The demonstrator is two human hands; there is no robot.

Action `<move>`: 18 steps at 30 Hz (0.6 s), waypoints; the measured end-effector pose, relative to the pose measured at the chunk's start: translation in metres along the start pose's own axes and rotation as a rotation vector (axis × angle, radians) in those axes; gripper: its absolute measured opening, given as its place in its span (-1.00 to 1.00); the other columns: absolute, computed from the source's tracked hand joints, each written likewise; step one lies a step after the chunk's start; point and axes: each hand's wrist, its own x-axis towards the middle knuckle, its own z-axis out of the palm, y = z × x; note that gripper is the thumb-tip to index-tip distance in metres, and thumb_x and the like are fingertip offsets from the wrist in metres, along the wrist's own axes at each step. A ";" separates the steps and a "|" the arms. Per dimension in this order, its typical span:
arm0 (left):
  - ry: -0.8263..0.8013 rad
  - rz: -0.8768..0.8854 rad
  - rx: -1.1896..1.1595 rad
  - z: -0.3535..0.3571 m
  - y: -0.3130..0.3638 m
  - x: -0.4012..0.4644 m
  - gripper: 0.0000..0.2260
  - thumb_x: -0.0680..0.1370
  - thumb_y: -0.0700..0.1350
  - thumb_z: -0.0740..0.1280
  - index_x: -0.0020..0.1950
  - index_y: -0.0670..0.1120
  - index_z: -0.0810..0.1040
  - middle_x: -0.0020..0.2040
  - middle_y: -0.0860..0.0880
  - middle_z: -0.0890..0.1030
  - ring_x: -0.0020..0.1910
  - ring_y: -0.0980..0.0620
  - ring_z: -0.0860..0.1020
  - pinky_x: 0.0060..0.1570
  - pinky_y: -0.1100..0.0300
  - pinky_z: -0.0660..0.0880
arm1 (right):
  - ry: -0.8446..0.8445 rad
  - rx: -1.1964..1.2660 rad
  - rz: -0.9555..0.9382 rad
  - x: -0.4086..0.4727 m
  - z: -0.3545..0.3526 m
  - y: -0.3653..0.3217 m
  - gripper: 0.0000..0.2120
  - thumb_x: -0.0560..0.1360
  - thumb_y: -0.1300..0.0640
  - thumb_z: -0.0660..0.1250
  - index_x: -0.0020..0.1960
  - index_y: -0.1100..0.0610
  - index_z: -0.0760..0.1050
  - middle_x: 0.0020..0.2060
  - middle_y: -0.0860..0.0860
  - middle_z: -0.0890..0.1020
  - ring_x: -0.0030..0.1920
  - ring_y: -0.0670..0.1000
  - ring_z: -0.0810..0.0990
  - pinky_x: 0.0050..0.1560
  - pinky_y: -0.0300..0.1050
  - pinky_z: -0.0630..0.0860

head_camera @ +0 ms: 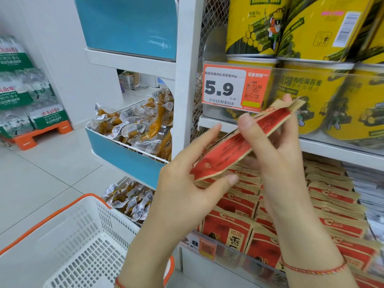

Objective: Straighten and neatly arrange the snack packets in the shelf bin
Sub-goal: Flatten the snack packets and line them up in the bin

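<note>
Yellow canisters [311,96] crowd the upper shelf behind an orange price tag [234,88] (it reads 5.9). A white basket [68,242] sits lower left, near stacked water packs [20,84].

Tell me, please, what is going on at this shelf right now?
A person is tidying snack packets. Both hands, left and right, hold one red-and-brown packet tilted in the air above the shelf bin, where rows of matching packets stand. It has not gone back in yet. A white basket sits at lower left.
</note>
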 end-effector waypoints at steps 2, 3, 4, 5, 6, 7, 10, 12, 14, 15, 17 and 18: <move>-0.083 -0.074 -0.144 -0.009 0.002 0.000 -0.41 0.37 -0.01 0.53 0.37 0.19 0.46 0.25 0.24 0.59 0.26 0.26 0.52 0.21 0.37 0.44 | 0.071 0.022 -0.019 0.003 -0.007 -0.004 -0.06 0.23 -0.23 0.43 0.52 -0.15 0.09 0.07 -0.19 0.58 0.15 -0.10 0.60 0.01 -0.08 0.61; -0.095 -0.087 -0.204 -0.013 0.003 0.001 -0.49 0.37 0.03 0.48 0.32 0.16 0.51 0.22 0.20 0.61 0.25 0.22 0.54 0.20 0.34 0.46 | 0.093 0.021 -0.035 0.004 -0.010 -0.005 -0.07 0.24 -0.24 0.42 0.51 -0.17 0.09 0.05 -0.21 0.58 0.18 -0.08 0.58 0.02 -0.07 0.61; -0.076 -0.097 -0.259 -0.016 0.003 0.002 -0.58 0.39 0.02 0.45 0.25 0.11 0.57 0.17 0.15 0.65 0.21 0.18 0.58 0.13 0.33 0.50 | 0.107 0.010 -0.050 0.004 -0.012 -0.007 -0.09 0.25 -0.25 0.41 0.51 -0.18 0.09 0.01 -0.26 0.58 0.19 -0.07 0.57 0.04 -0.05 0.60; -0.034 -0.109 -0.299 -0.018 0.003 0.003 -0.68 0.41 -0.02 0.45 0.16 0.07 0.63 0.09 0.11 0.69 0.13 0.15 0.62 0.04 0.34 0.53 | 0.116 -0.007 -0.063 0.004 -0.013 -0.009 -0.10 0.25 -0.26 0.40 0.50 -0.18 0.09 -0.06 -0.31 0.58 0.20 -0.07 0.56 0.09 0.00 0.59; 0.010 -0.123 -0.322 -0.018 0.003 0.003 -0.77 0.42 -0.07 0.43 0.07 0.04 0.67 0.01 0.08 0.71 0.05 0.14 0.65 -0.06 0.36 0.54 | 0.124 -0.021 -0.071 0.004 -0.014 -0.010 -0.10 0.26 -0.27 0.40 0.50 -0.19 0.09 -0.11 -0.35 0.59 0.20 -0.06 0.56 0.14 0.05 0.57; 0.040 -0.134 -0.323 -0.019 0.001 0.004 -0.83 0.44 -0.09 0.41 -0.01 0.02 0.71 -0.06 0.05 0.72 -0.03 0.12 0.67 -0.13 0.35 0.55 | 0.130 -0.028 -0.075 0.004 -0.014 -0.010 -0.11 0.27 -0.27 0.40 0.50 -0.19 0.09 -0.14 -0.35 0.59 0.20 -0.06 0.56 0.18 0.10 0.55; 0.053 -0.141 -0.284 -0.017 0.000 0.002 -0.94 0.45 -0.09 0.46 -0.13 0.01 0.73 -0.19 0.03 0.72 -0.15 0.09 0.69 -0.20 0.32 0.56 | 0.127 -0.027 -0.084 0.003 -0.014 -0.010 -0.13 0.28 -0.27 0.39 0.50 -0.18 0.11 -0.13 -0.31 0.60 0.19 -0.04 0.57 0.18 0.11 0.55; 0.081 -0.127 -0.240 -0.015 -0.001 0.001 -0.94 0.42 -0.08 0.44 -0.18 0.02 0.72 -0.22 0.06 0.72 -0.19 0.13 0.68 -0.21 0.35 0.55 | 0.127 -0.032 -0.087 0.003 -0.014 -0.010 -0.11 0.28 -0.26 0.40 0.51 -0.16 0.10 -0.11 -0.31 0.60 0.17 -0.07 0.58 0.14 0.07 0.58; 0.097 -0.098 -0.148 -0.013 -0.002 0.001 -0.92 0.43 -0.07 0.39 -0.15 0.05 0.69 -0.23 0.11 0.71 -0.19 0.16 0.68 -0.19 0.35 0.56 | 0.130 -0.036 -0.093 0.003 -0.013 -0.010 -0.07 0.27 -0.24 0.42 0.53 -0.14 0.06 -0.11 -0.28 0.59 0.07 -0.13 0.62 0.09 0.04 0.60; 0.094 -0.081 -0.096 -0.011 -0.004 0.001 -0.93 0.47 -0.07 0.39 -0.14 0.06 0.68 -0.22 0.13 0.71 -0.17 0.16 0.67 -0.18 0.32 0.57 | 0.132 -0.046 -0.104 0.002 -0.013 -0.009 -0.06 0.28 -0.23 0.42 0.53 -0.12 0.06 -0.10 -0.24 0.59 0.03 -0.11 0.63 0.09 0.05 0.61; 0.097 -0.050 0.009 -0.011 -0.008 0.001 -0.91 0.52 -0.09 0.40 -0.13 0.09 0.67 -0.21 0.16 0.70 -0.16 0.16 0.66 -0.14 0.29 0.58 | 0.129 -0.080 -0.128 0.001 -0.012 -0.010 -0.07 0.29 -0.22 0.42 0.54 -0.09 0.06 -0.09 -0.22 0.58 0.05 -0.08 0.63 0.11 0.08 0.59; 0.104 -0.040 0.045 -0.011 -0.009 0.002 -0.88 0.51 -0.10 0.38 -0.14 0.12 0.66 -0.22 0.18 0.69 -0.16 0.16 0.66 -0.14 0.30 0.57 | 0.122 -0.088 -0.132 0.001 -0.011 -0.010 -0.07 0.29 -0.22 0.42 0.54 -0.09 0.06 -0.10 -0.24 0.58 0.06 -0.09 0.62 0.11 0.07 0.59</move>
